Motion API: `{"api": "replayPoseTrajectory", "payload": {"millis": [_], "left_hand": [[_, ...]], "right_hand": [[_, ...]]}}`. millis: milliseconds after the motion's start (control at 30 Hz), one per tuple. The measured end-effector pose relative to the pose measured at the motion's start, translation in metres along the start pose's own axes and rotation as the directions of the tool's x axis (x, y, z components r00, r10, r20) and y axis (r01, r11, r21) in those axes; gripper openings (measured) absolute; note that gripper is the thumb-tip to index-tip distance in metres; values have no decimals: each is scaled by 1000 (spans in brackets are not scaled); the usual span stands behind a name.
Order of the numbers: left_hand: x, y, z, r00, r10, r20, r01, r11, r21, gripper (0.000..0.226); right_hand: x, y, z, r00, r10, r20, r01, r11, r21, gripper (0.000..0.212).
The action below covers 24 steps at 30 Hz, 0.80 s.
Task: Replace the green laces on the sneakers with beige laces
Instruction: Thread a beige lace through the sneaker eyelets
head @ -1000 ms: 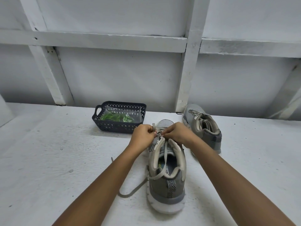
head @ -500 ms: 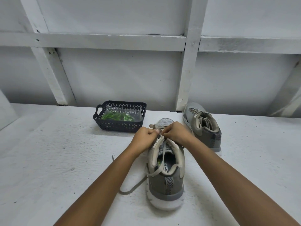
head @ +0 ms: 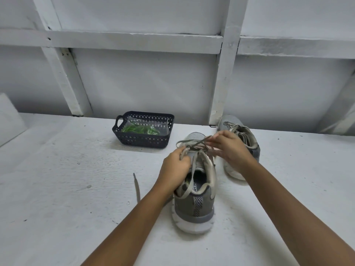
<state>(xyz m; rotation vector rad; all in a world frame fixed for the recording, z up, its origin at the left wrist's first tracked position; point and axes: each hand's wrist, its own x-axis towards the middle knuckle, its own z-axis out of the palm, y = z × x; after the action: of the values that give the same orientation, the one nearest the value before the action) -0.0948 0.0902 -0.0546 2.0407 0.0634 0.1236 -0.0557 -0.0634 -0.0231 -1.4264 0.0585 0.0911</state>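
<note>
Head view, near sneaker (head: pixel 194 208) heel-first on white table (head: pixel 57 189), left hand (head: pixel 175 166) and right hand (head: pixel 230 148) apart over its tongue, each pinching the beige lace (head: pixel 194 145), loose lace end (head: pixel 136 187) trailing left, right hand hiding part of second sneaker (head: pixel 247 139), dark basket (head: pixel 143 141) holding bagged green laces (head: pixel 140 129)

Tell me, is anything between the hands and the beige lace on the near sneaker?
Nothing visible is. The left hand and right hand both hold the lace above the near sneaker. The basket sits behind to the left, the other sneaker behind the right hand.
</note>
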Motion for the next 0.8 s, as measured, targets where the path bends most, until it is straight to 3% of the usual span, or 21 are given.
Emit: {"api": "replayPoseTrajectory", "payload": {"millis": [200, 267, 333, 400, 467, 533, 633, 800], "left_hand": [[-2, -3, 2, 997, 16, -78, -15, 1000, 12, 35], [-3, -3, 3, 997, 11, -80, -11, 1000, 6, 35], [-4, -3, 2, 996, 12, -87, -12, 1000, -4, 35], [-3, -4, 2, 996, 8, -87, -8, 1000, -3, 34], [-3, -5, 2, 996, 8, -85, -8, 1000, -1, 33], [-4, -4, 2, 997, 10, -79, -11, 1000, -4, 32], [-5, -2, 2, 998, 6, -70, -8, 1000, -29, 33], [-7, -1, 0, 998, 8, -65, -10, 999, -37, 24]], "right_hand": [[-16, -19, -5, 987, -55, 149, 20, 974, 225, 27], [-19, -26, -9, 990, -32, 136, 22, 997, 72, 28], [-22, -38, -20, 983, 55, 176, -16, 976, -215, 29], [-26, -50, -30, 948, 205, 244, -54, 857, -513, 32], [-29, -57, -30, 931, 289, 224, -30, 671, -741, 29], [-27, -58, -16, 965, 197, 174, 57, 490, -870, 22], [-13, -49, 14, 971, -29, 237, 239, 140, -961, 26], [19, -21, 50, 971, 95, 218, 215, 43, -976, 24]]}}
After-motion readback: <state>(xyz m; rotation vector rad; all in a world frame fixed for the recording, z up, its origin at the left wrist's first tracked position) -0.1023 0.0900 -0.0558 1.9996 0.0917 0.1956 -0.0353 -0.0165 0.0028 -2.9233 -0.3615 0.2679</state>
